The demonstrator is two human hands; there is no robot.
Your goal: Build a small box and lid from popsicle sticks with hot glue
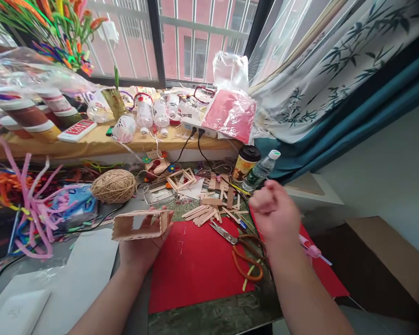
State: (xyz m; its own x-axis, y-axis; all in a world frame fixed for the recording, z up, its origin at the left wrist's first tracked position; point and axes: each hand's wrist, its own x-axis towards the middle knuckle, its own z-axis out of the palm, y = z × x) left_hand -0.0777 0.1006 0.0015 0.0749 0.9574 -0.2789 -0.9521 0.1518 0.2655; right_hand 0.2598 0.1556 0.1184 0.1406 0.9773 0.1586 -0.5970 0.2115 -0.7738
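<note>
Your right hand (274,211) is hovering with fingers curled shut and empty beyond the scissors (242,249), while your left hand (143,244) is gripping the stick frame (139,224), lengthwise left of them.

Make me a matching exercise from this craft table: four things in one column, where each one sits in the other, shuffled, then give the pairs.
Things:
1. wooden stick frame
2. scissors
3. twine ball
4. lidded cup

Places:
A. beside the clear water bottle, near the curtain
B. held in the left hand
C. on the table left of the loose wooden sticks, next to the pink pipe cleaners
D. on the red sheet, just below the right hand

Pairs: 1-B, 2-D, 3-C, 4-A
</note>
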